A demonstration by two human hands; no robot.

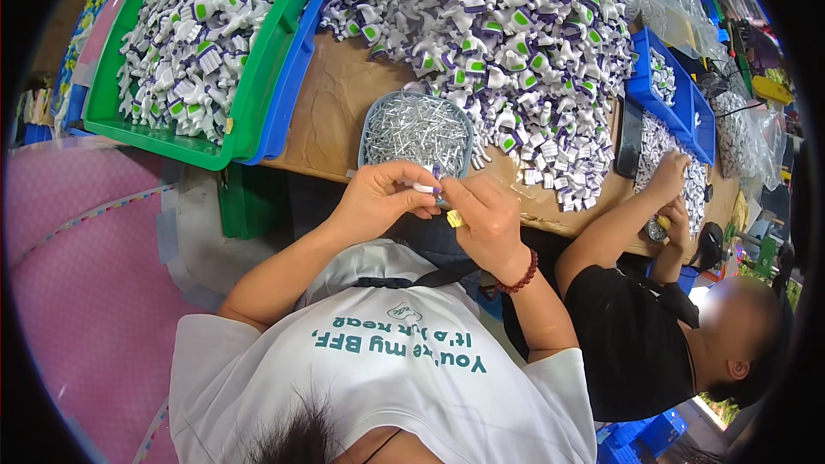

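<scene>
Over the table's near edge, both hands meet in front of my chest. My left hand [375, 203] pinches a small white and purple plastic toy part [427, 189] between thumb and fingers. Touching or nearly touching that part are the fingertips of my right hand [491, 222], which is closed. A small yellow object [455, 218] shows at its curled fingers; most of it is hidden, so its kind cannot be told. Just beyond my hands stands a grey-blue tub [367, 139] of loose metal pins [414, 131].
A large heap of white, purple and green toy parts [516, 60] covers the far table. At left a green crate [245, 94] holds more, beside a blue tray [296, 69]. On the right a co-worker [632, 326] works near blue bins [663, 90] and a black phone-like slab [628, 137].
</scene>
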